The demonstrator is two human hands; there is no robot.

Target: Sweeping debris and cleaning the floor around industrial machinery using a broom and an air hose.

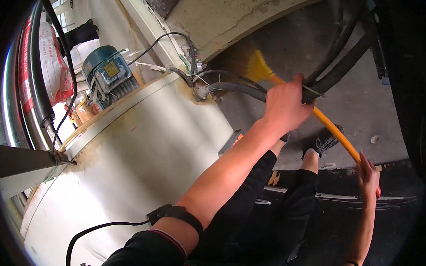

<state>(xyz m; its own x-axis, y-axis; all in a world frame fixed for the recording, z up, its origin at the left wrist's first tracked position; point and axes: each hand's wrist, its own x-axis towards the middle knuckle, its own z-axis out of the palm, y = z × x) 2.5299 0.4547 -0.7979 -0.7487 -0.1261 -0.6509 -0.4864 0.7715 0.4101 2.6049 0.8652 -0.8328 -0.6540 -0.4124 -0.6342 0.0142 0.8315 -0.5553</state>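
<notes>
While aslant, orange-handled broom (328,122), yellow head (259,69) upper left, butt (378,191) lower right.

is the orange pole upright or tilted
Tilted: the orange pole slants from the right hand through the left hand to its yellow head.

I see the bare left hand (287,105) and bare right hand (368,175) gripping a long orange-handled tool (336,131), its fan-shaped head yellow. Leftward stands a curved white tank (142,140).
</notes>
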